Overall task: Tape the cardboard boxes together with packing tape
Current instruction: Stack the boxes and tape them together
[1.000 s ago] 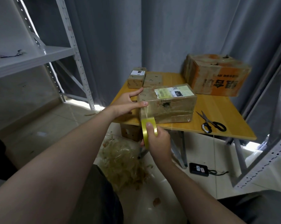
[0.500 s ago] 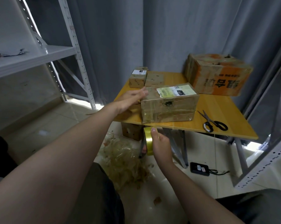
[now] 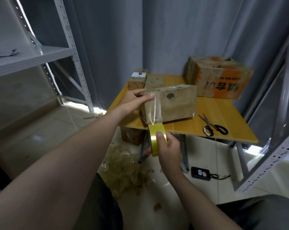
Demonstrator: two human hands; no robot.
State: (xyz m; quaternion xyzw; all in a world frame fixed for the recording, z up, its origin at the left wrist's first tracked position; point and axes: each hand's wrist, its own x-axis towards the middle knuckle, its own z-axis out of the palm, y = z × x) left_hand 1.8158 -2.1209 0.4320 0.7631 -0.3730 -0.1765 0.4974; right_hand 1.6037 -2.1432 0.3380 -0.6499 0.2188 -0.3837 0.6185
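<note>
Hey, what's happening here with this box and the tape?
A person is taping a cardboard box at the near edge of a wooden table. Their left hand grips the box's left end, thumb on the tape strip. Their right hand holds the yellow tape roll below the table edge, the strip stretched up the box. Scissors lie to the right.

We see through one wide-angle camera on the head, facing forward and down. It sits close over the left hand and right hand; cardboard box and tape roll fall mid-frame, table and curtain beyond.
</note>
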